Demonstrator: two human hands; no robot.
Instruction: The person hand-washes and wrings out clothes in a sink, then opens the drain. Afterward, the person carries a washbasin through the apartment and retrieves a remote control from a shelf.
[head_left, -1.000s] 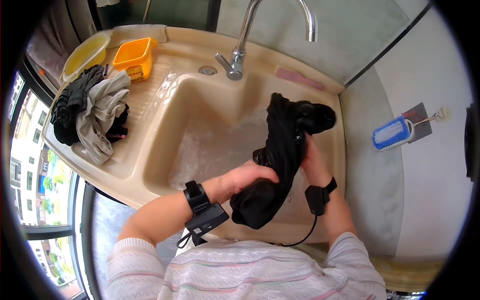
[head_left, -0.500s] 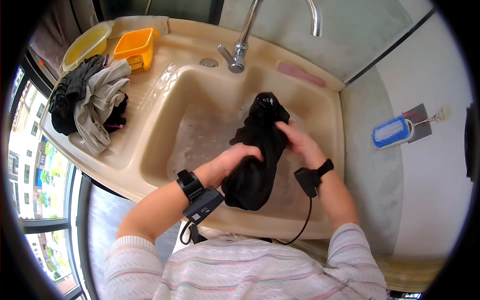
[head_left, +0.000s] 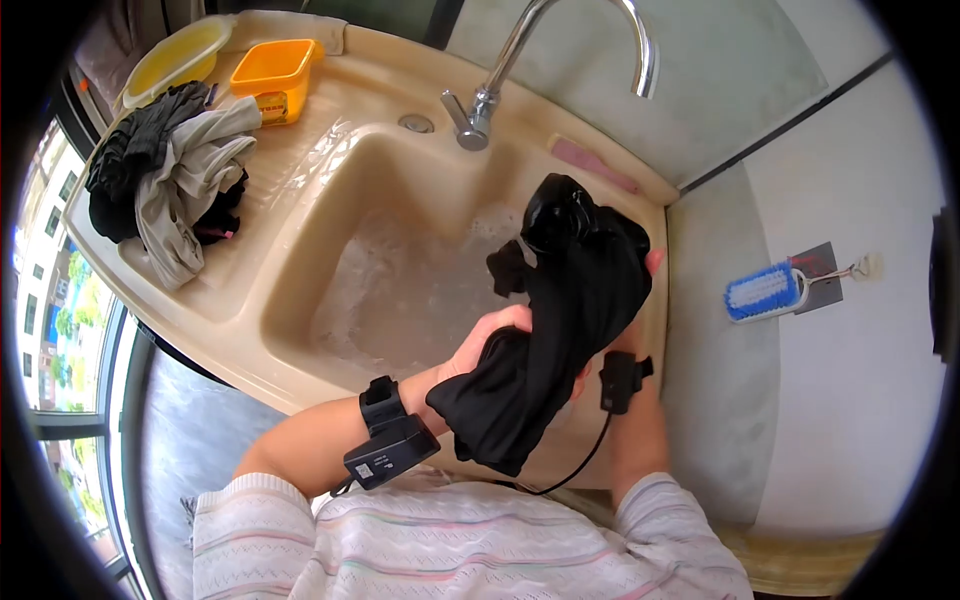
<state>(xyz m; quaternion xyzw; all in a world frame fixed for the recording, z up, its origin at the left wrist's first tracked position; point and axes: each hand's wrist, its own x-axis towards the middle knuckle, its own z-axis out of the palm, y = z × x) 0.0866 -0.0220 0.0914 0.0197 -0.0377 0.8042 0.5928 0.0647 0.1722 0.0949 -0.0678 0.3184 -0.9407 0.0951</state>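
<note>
A wet black garment (head_left: 585,290), bunched and glossy at its upper end, is held up over the near right part of the sink (head_left: 285,325). My left hand (head_left: 492,335) grips it from the left, its fingers partly hidden beneath the fabric. On the right side my right hand (head_left: 655,263) holds the cloth, and most of that hand is covered by it. A small flap of black cloth (head_left: 508,268) hangs out to the left. Below, cloudy water (head_left: 400,300) with some foam lies in the basin.
A chrome faucet (head_left: 480,115) arches over the back of the sink. Grey and black clothes (head_left: 185,175) lie on the left drainboard beside an orange container (head_left: 272,75) and a yellow basin (head_left: 180,65). A blue brush (head_left: 765,292) hangs on the right wall; a pink bar-shaped item (head_left: 595,165) rests on the rim.
Both hands have raised the black garment and shifted it to the right, nearer to me. It now spreads wider and covers most of my right hand. The view has shifted slightly.
</note>
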